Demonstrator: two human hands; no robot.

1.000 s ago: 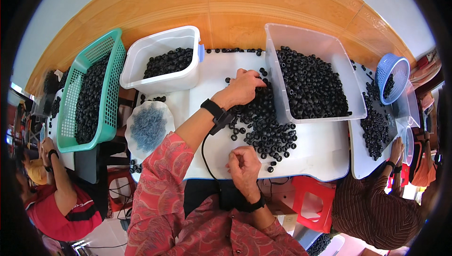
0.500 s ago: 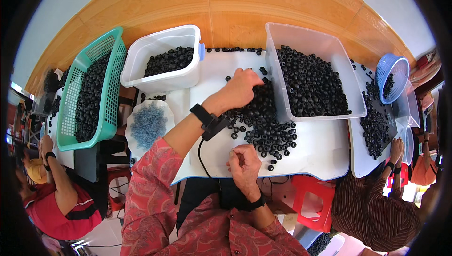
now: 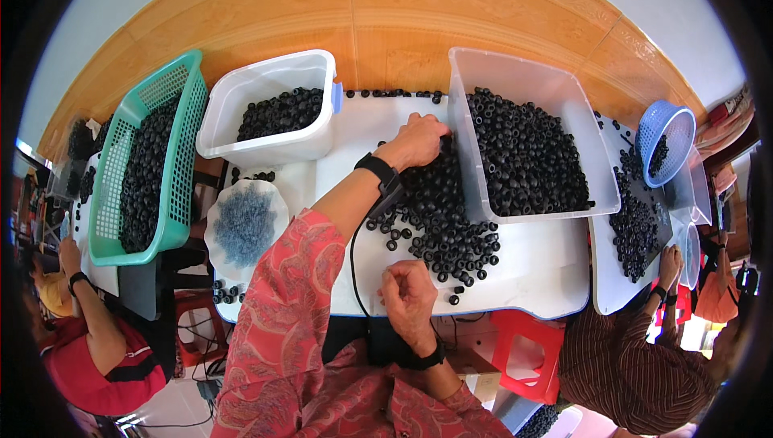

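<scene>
apparently unfinished, black beads (image 3: 451, 245) lie heaped beside a part-filled bin (image 3: 507, 73). the left hand (image 3: 419, 142) reaches their far edge, the right hand (image 3: 408, 297) curls; neither grip can be told.

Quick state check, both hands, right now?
Left hand: at the far end of the pile of black ring-shaped pieces; open or closed, cannot be told.
Right hand: curled closed; whether anything is inside cannot be told.

On the near right, the table (image 3: 535, 265) offers passage beside the black beads (image 3: 451, 233); farther back, the clear bin (image 3: 594, 152) blocks, and the left forearm (image 3: 348, 198) bars the middle.
</scene>
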